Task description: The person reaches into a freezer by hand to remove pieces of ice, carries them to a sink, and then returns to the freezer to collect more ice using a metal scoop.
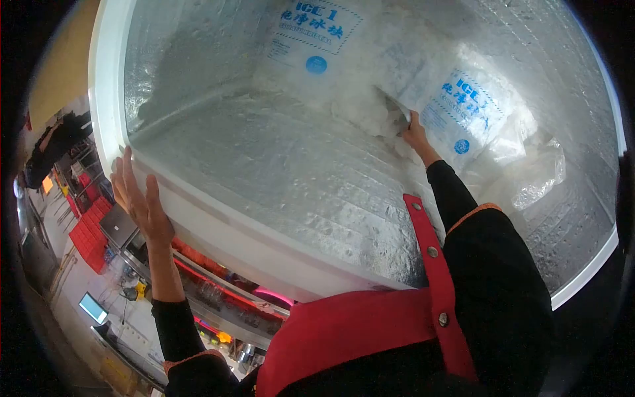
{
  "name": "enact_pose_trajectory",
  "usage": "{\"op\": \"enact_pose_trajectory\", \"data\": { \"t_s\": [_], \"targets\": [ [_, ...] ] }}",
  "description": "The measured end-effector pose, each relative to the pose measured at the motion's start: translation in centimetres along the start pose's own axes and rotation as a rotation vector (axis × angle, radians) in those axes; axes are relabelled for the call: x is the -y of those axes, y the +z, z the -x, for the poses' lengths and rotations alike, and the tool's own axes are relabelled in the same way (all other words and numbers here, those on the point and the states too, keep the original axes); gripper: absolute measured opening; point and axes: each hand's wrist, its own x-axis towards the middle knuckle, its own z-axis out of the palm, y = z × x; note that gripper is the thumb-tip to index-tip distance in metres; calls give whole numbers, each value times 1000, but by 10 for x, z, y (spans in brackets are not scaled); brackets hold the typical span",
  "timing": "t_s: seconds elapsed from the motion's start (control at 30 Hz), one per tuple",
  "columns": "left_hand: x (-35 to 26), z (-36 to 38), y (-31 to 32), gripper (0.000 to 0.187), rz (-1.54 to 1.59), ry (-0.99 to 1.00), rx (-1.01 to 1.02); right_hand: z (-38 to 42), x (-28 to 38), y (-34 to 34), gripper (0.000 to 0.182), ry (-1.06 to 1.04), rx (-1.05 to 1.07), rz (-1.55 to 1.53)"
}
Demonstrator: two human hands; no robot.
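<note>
My right hand (417, 135) reaches down into a metal-lined ice bin (264, 172), its fingers wrapped round a metal scoop (395, 106). The scoop lies against the loose ice (354, 109), and part of it is hidden by the ice and my fingers. Just right of that hand is a clear ice bag (463, 109) with blue print. Another printed ice bag (311, 40) lies farther back in the bin. My left hand (141, 202) rests on the white rim (192, 208) with its fingers stretched out, holding nothing.
Crumpled clear plastic (529, 169) lies at the bin's right side. Outside the rim, to the lower left, are red crates (92, 231), a lit screen (92, 308) and counters with various items. A person in dark clothes (53, 149) is at the far left.
</note>
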Motion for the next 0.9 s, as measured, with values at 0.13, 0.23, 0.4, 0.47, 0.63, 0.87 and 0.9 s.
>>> {"op": "enact_pose_trajectory", "data": {
  "t_s": [0.13, 0.23, 0.4, 0.47, 0.63, 0.87, 0.9],
  "targets": [
    [2, 2, 2, 56, 13, -31, 4, -6, 23, 24, 54, -79, 141, 46],
    [2, 1, 1, 55, 14, -11, 13, -27, 29, 44, 63, 13, 146, -163],
    [3, -1, 1, 53, 29, 2, 18, -43, 41, 22, 59, 177, 473, -406],
    [3, -1, 1, 53, 29, 9, 28, -44, 39, 21, 61, 161, 509, -447],
    [1, -1, 1, 51, 30, 14, 28, -62, 42, 19, 43, 168, 663, -464],
    [3, 1, -1, 49, 14, 2, 2, -42, 108, -3, 22, 67, 624, -424],
    [3, 1, -2, 48, 8, 4, 2, -39, 111, -8, 22, 23, 676, -387]
  ]
}}
